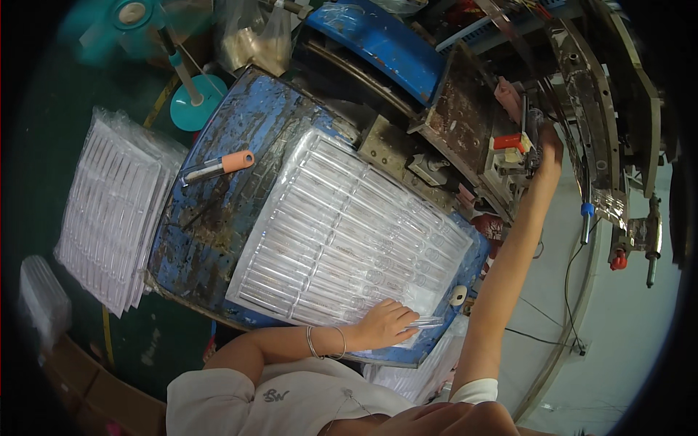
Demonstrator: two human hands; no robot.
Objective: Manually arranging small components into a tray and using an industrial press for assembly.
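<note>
My left hand (385, 325) is closed on a slim clear plastic piece (427, 322) above the near right corner of a clear tray (251, 280). Rows of slender clear plastic pieces (327, 225) fill that tray, which lies on a worn blue table (211, 254). Off to the far right, my right hand (550, 151) reaches up into a machine, beside a metal fixture with a red part (507, 142). The fingers of this hand are mostly hidden, so what they hold, if anything, does not show.
A cutter or pen with an orange end (236, 161) lies on the table's left part. Stacked clear trays (109, 211) stand left of the table. Machine plates and a blue cover (378, 43) border the far side; cables hang along the right wall.
</note>
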